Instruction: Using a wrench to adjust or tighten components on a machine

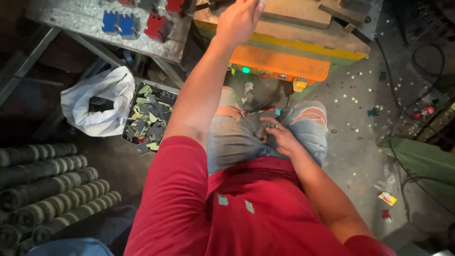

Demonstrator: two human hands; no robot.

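Left hand (pixel 239 20) is stretched up and forward over the edge of the yellow-and-orange machine (pixel 284 57), its fingertips cut off by the top of the frame, so whether it is open or gripping something cannot be told. Right hand (pixel 279 137) rests low in the lap on the torn, faded jeans (pixel 237 137), fingers curled loosely around some small dark pieces (pixel 271 126) just at the fingertips; what exactly these are is too small to tell. On the machine's orange front a green light (pixel 245 70) glows, with a yellow knob-like part (pixel 299 85) near its right end. To the left stands a grey metal table (pixel 85 19) carrying blue blocks (pixel 118 23) and red blocks (pixel 157 26). Below that table sits a tray of mixed scrap cut-outs (pixel 149 118), and just beside it a white plastic bag (pixel 99 102). Rows of grey rolls (pixel 47 189) lie at the far left, and small cut bits are scattered across the floor (pixel 360 104) on the right.
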